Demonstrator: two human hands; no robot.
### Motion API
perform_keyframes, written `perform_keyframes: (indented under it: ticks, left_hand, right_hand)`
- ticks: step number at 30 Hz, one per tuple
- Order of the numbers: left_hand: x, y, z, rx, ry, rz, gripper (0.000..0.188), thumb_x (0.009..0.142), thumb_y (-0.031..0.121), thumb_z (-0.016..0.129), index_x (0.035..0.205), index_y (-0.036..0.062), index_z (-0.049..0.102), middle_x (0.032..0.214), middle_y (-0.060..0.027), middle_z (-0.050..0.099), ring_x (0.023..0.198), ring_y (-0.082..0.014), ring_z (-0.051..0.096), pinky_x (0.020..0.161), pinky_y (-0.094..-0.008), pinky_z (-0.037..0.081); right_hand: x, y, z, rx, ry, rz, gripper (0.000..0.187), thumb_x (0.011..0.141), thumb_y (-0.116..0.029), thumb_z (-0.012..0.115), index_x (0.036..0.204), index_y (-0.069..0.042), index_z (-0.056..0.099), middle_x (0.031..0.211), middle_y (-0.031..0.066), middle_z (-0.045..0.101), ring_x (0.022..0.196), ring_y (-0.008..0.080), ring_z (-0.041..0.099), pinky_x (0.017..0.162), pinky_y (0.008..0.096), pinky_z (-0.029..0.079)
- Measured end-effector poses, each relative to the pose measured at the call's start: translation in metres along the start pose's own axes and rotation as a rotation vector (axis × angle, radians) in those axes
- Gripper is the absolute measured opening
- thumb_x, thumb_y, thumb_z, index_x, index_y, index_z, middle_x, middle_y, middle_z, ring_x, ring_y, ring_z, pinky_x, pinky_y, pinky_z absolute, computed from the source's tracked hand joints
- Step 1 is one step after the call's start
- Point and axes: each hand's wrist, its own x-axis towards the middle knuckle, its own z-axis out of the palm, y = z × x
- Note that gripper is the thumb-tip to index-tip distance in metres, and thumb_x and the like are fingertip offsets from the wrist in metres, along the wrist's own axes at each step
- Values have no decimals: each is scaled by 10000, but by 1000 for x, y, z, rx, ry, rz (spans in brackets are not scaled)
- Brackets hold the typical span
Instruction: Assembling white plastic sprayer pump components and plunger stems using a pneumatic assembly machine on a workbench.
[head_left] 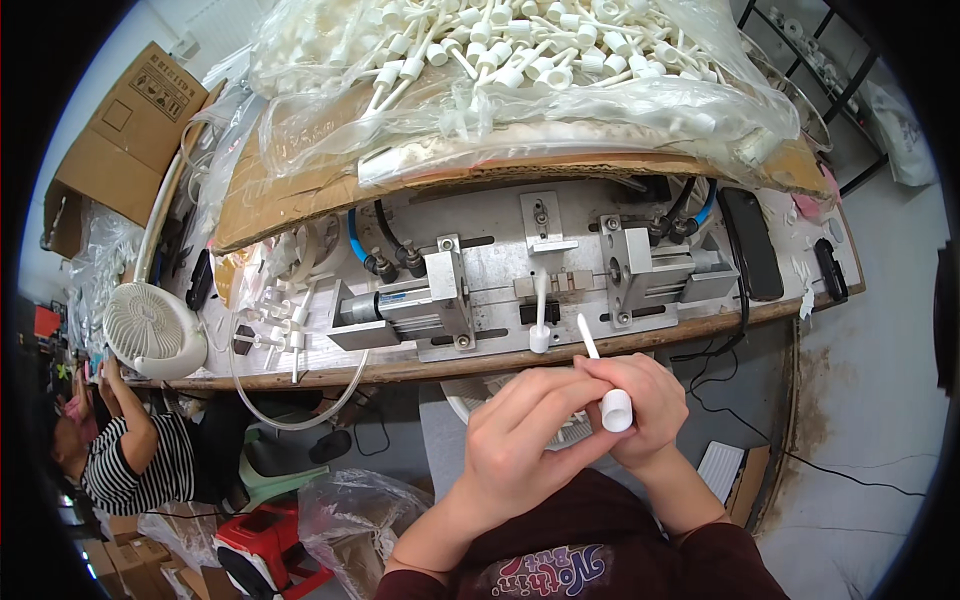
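In front of my body, both hands come together around a white plastic stem with a cup-shaped end [617,411]. Its thin tip sticks out beyond my fingers toward the bench, and the cup's opening faces me. My left hand [525,430] is closed, its fingertips and thumb at the cup. My right hand [652,402] wraps the part from the other side; the middle of the stem is hidden. Just beyond my hands, a similar white cupped stem [540,315] lies across the small metal block [570,283] in the fixture, its cup end toward me.
Two metal clamping units, left [405,305] and right [650,270], flank the fixture. Behind it, cardboard [330,205] bears a heap of white cupped stems [520,45]. A fan [155,330], loose white parts [290,325] and a black phone [750,245] lie around. Another person [150,450] sits left.
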Motion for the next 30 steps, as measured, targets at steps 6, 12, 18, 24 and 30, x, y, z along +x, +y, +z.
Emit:
perform_keyframes:
  ticks: [6, 12, 18, 24, 30]
  left_hand:
    - [-6, -7, -12, 148, 6, 32, 331, 754, 39, 822, 1064, -10, 717, 992, -112, 682, 789, -213, 694, 657, -320, 565]
    - [-2, -42, -5, 395, -13, 21, 322, 782, 47, 791, 1093, -1, 722, 1183, -114, 683, 809, -196, 695, 682, -301, 554]
    - [14, -45, -9, 659, -134, 132, 286, 768, 158, 796, 1035, 71, 744, 1124, -25, 734, 735, -138, 680, 590, -278, 468]
    - [15, -45, -9, 656, -150, 153, 276, 791, 158, 764, 1025, 16, 728, 1142, -81, 726, 624, -119, 633, 577, -264, 455]
    - [11, -22, -19, 58, -74, -6, 344, 718, 168, 867, 1013, 36, 746, 993, -80, 739, 699, -153, 691, 615, -273, 546]
  right_hand:
    - [2, 7, -3, -18, 21, 74, 266, 753, 19, 812, 987, -10, 691, 863, 114, 691, 731, 250, 676, 623, 307, 548]
    - [2, 6, -15, 27, 89, 333, 198, 777, 16, 805, 953, -25, 725, 909, 96, 672, 765, 213, 654, 644, 298, 528]
    - [5, 4, -19, -17, 85, 232, 220, 781, 9, 799, 991, -31, 745, 922, 85, 667, 780, 202, 644, 661, 284, 512]
    - [3, 4, -20, -99, 54, 149, 315, 767, 30, 797, 1074, -27, 756, 901, 77, 649, 757, 195, 631, 649, 293, 509]
    - [-2, 8, -18, -197, -50, -5, 421, 710, -29, 739, 1128, 18, 732, 881, 93, 618, 688, 200, 600, 601, 299, 489]
